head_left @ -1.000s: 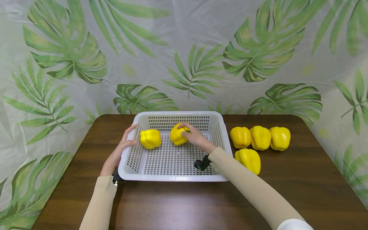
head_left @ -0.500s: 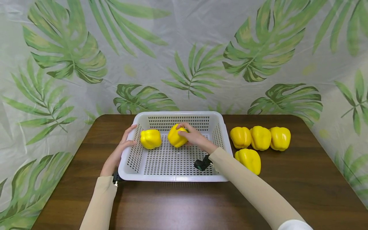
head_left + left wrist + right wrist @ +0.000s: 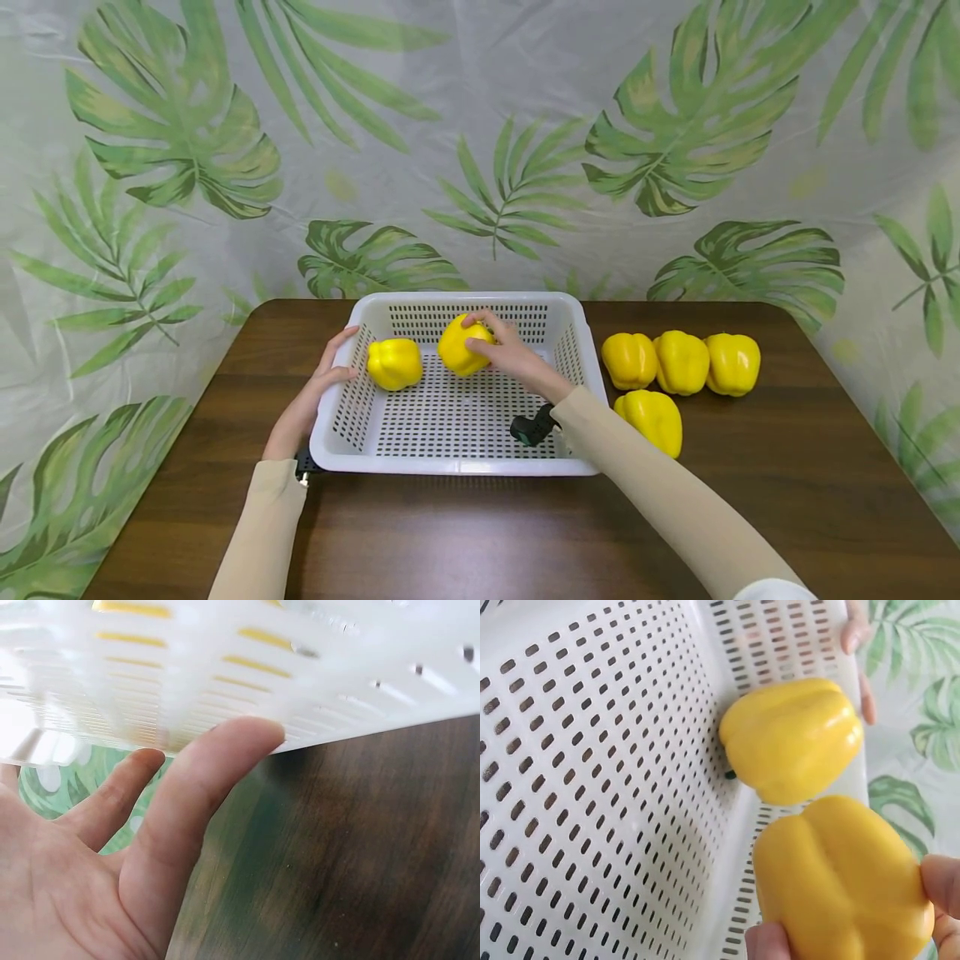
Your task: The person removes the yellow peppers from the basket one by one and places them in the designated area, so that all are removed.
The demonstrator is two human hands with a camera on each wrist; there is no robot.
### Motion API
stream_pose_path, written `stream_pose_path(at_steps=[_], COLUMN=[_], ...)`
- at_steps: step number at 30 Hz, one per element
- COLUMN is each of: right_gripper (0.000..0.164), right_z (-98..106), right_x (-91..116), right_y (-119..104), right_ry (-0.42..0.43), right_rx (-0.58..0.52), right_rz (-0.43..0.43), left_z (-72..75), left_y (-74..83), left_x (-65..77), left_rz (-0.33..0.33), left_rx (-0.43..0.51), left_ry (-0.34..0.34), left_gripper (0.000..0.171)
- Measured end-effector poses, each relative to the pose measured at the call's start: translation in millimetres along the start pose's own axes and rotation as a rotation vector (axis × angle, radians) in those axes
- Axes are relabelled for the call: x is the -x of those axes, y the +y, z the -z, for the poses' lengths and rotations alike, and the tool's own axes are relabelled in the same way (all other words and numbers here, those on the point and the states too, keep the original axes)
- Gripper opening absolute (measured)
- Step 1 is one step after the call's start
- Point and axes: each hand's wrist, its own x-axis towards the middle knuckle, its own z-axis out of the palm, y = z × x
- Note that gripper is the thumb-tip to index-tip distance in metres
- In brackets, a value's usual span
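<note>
1 yellow pepper (image 3: 457,348), pinched by the right hand (image 3: 517,358) inside the white basket (image 3: 450,467), looks light, firm and slick, probably best held around its middle; the left hand (image 3: 306,402) rests spread against the white basket.

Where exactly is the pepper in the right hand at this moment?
In the head view, the held pepper is in the right hand, within the outline of the white basket, toward the back and just right of the other pepper.

I can't read any words, letters, numbers, brand names or signs here, not in the head view or either wrist view.
</note>
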Motion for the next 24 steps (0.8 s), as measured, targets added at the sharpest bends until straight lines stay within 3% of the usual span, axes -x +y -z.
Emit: stream_pose_path(at_steps=[10,24], right_gripper=[0.028,0.037], right_z=[12.5,27.2], right_x=[9.0,28.3], right_y=[-8.7,-15.3], right_ry=[-0.002,-0.04], right_rx=[-0.15,-0.109], right_rz=[-0.005,0.071], left_z=[-0.4,-1.5], left_y=[-0.1,0.5], left_x=[-0.2,-1.0], left_rz=[0.001,-0.011], left_rx=[0.003,-0.018], left_ry=[-0.006,0.01], left_gripper=[0.063,0.063])
